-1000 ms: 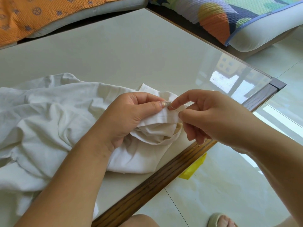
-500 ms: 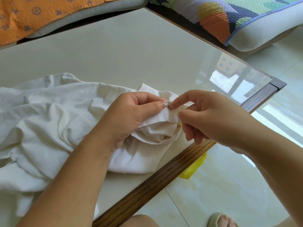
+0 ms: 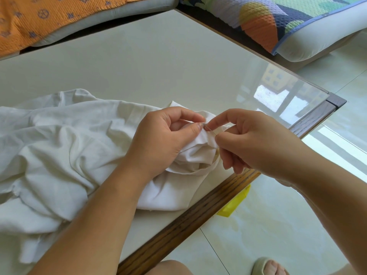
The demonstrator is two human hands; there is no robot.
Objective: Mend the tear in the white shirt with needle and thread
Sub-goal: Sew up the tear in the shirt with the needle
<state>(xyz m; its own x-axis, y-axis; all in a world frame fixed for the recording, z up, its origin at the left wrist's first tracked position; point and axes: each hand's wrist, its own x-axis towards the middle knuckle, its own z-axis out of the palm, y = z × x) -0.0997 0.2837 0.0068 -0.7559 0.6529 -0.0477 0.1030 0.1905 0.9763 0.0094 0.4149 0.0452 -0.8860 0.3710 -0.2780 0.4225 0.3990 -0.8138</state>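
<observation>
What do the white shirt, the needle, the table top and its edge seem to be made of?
The white shirt: thin matt cloth, perhaps cotton; it creases softly. The needle: probably metal; a thin grey sliver. The table top: pale and glossy, likely glass-covered; it gives sharp reflections. The table edge: dark wood, probably varnished; streaky grain shows.
</observation>
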